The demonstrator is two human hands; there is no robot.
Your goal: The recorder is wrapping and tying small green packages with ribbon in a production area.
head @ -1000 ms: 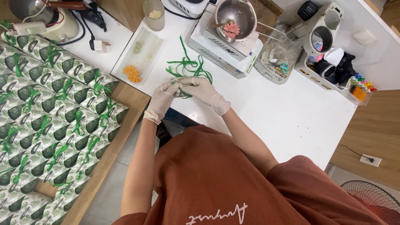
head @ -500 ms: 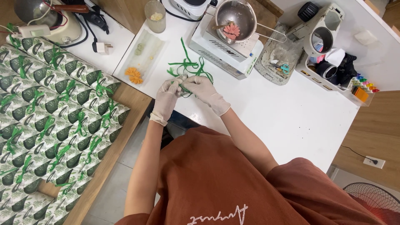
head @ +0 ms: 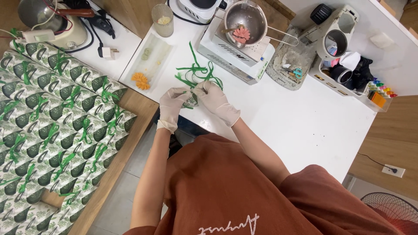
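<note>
Both my hands wear pale gloves and meet over the white table [head: 305, 126]. My left hand [head: 172, 104] and my right hand [head: 213, 99] pinch a small leaf-patterned package [head: 191, 100] between them, along with the green ribbon on it. A loose tangle of green ribbons [head: 196, 72] lies on the table just beyond my fingers. Most of the small package is hidden by my fingers.
Many wrapped leaf-print packages with green bows [head: 52, 126] fill a wooden tray at left. A clear tray with an orange flower shape [head: 140, 81] sits nearby. Behind are a metal pot on a scale [head: 244, 21], a glass [head: 162, 19], a white appliance [head: 333, 37] and coloured bottles [head: 381, 89].
My hands stay at the same spot by the ribbon pile, fingers shifting slightly on the small package. The camera view has drifted a little.
</note>
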